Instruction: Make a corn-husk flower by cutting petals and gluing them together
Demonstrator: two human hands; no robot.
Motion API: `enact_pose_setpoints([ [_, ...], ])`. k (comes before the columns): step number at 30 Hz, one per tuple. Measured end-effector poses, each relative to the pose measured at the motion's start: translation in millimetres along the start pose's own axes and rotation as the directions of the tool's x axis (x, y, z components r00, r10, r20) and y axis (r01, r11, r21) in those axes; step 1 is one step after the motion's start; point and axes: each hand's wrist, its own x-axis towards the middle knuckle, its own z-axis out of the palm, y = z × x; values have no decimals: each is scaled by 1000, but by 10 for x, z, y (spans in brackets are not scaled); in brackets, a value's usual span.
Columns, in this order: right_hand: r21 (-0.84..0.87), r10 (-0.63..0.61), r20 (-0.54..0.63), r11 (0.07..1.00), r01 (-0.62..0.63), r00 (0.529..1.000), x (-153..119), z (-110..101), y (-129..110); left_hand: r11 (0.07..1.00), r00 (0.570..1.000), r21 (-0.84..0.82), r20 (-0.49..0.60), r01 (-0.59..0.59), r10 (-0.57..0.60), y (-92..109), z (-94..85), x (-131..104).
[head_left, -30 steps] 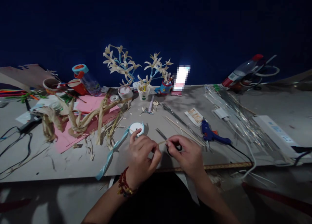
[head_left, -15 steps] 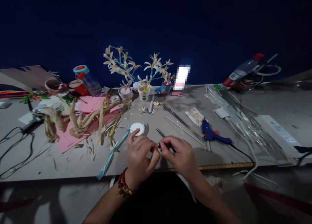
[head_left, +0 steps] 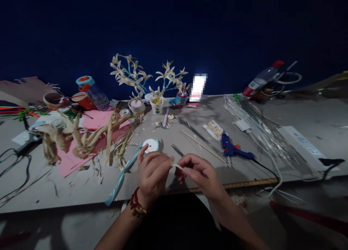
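Note:
Between both hands stretches a small pale strip (head_left: pixel 177 166), slightly arched, much like the dried husk petals nearby. My left hand (head_left: pixel 154 172) pinches one end of it, with a finger raised in front of the ribbon spool. My right hand (head_left: pixel 199 172) pinches the other end between thumb and fingers. Just beyond the left hand lies a white spool (head_left: pixel 151 145) with light blue ribbon (head_left: pixel 119 183) trailing toward the table edge. A pair of scissors (head_left: pixel 177 149) lies behind the hands, its handles hidden by my right hand.
Dried corn husks (head_left: pixel 84 141) lie on pink paper (head_left: pixel 66 164) at left. Husk flowers (head_left: pixel 130 74) stand in small pots at the back. A blue glue gun (head_left: pixel 235 148), thin wires (head_left: pixel 201 134), a wooden stick (head_left: pixel 203 147) and a power strip (head_left: pixel 300 143) lie to the right.
My hands have moved slightly apart, and the pale strip now shows between them. My left hand has turned with its fingers straighter. The whole view has shifted slightly.

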Motion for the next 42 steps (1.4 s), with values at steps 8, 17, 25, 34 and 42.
enact_pose_setpoints([
  [8,-228,-102,-5,969,98,995,-9,-21,-59,592,815,-561,359,578,-455,-43,-28,-64],
  [17,-227,-89,69,968,103,994,19,-32,-78,78,573,-620,659,780,-487,37,-7,-12],
  [25,-63,103,88,993,-97,991,40,-37,8,-31,509,-592,717,805,-475,88,-14,9],
  [34,7,89,70,996,-90,994,0,17,-10,-55,525,-633,685,772,-506,67,2,4],
  [42,117,142,118,981,-156,983,23,-5,41,-145,521,-654,700,743,-488,94,30,-21],
])
